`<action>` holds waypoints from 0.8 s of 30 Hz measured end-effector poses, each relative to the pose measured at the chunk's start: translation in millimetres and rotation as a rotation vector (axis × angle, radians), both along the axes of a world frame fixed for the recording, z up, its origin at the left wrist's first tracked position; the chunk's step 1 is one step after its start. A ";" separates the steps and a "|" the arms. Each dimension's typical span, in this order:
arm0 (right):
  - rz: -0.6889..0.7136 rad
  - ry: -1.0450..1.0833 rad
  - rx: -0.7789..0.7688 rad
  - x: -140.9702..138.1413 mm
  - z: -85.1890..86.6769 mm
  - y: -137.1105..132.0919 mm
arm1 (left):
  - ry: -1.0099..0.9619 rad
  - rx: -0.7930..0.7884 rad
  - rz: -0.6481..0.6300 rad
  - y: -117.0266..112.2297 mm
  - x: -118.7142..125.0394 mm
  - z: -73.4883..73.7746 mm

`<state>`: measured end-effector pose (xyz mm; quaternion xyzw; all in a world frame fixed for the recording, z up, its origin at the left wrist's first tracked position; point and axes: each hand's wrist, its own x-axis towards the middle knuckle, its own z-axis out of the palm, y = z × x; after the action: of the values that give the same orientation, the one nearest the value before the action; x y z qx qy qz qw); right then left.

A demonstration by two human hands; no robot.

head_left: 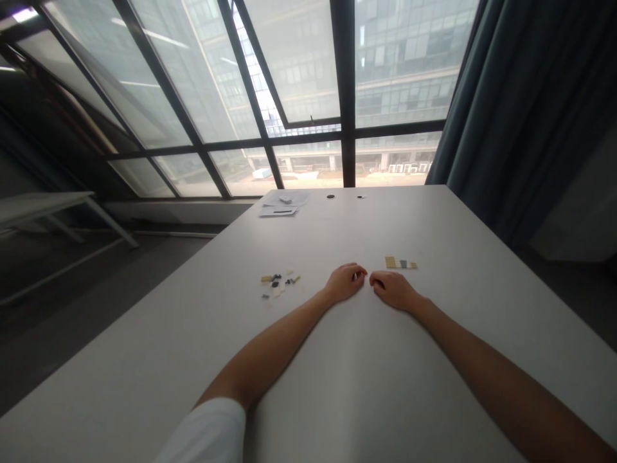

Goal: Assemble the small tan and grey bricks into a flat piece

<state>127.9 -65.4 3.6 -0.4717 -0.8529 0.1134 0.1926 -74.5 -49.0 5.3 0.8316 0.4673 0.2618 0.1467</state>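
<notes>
Left hand [345,283]: on the table [328,373], fingers curled; cannot tell whether they pinch anything.
Right hand [394,290]: just beside the left hand, fingers curled too, grip unclear.
Small blocks [275,284]: scattered left of the left hand.
Block strip [403,263]: on the table, just beyond the right hand.

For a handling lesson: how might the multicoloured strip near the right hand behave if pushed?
The multicoloured strip looks small, so probably light. Lying flat, it should slide rather than roll. Its differently coloured sections might separate.
</notes>
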 end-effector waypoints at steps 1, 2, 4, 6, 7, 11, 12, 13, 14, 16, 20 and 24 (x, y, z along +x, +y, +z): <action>0.001 0.000 -0.001 0.2 -0.4 0.0 | 0.000 -0.002 0.002 -0.3 0.0 0.2; 0.001 0.000 -0.002 0.3 -0.9 0.0 | 0.001 -0.004 0.004 -0.4 0.0 0.2; 0.002 0.002 -0.004 0.6 -1.8 0.2 | 0.001 -0.004 -0.001 -0.4 -0.3 -0.2; 0.003 0.007 -0.005 0.7 -2.3 0.5 | 0.001 0.001 -0.009 -0.3 -0.8 -1.0; 0.005 0.010 -0.005 0.6 -2.4 0.6 | 0.000 0.003 -0.011 -0.2 -1.0 -1.3; 0.007 0.008 -0.008 0.1 -2.4 0.9 | -0.016 0.006 0.001 0.3 -1.1 -2.5; 0.005 0.007 -0.009 -0.1 -2.4 0.9 | -0.024 0.006 0.001 0.7 -1.3 -2.7; 0.003 0.006 -0.010 -0.2 -2.5 1.0 | -0.035 0.003 0.001 1.4 -1.7 -2.9; 0.003 0.009 -0.010 -0.4 -2.7 1.1 | -0.049 0.000 0.002 2.3 -2.3 -2.8; 0.009 0.020 -0.008 -0.5 -3.0 1.3 | -0.078 -0.004 -0.007 5.2 -4.8 -1.9; 0.031 0.035 0.007 -0.4 -3.7 2.1 | -0.106 0.004 -0.009 14.2 -13.9 6.9; 0.022 0.025 -0.006 0.2 -4.5 2.8 | -0.047 -0.001 0.026 23.1 -29.8 27.0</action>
<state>128.1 -62.6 -1.0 -0.4616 -0.8552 0.1238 0.2004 -104.3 -25.9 32.3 0.8189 0.4747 0.2830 0.1548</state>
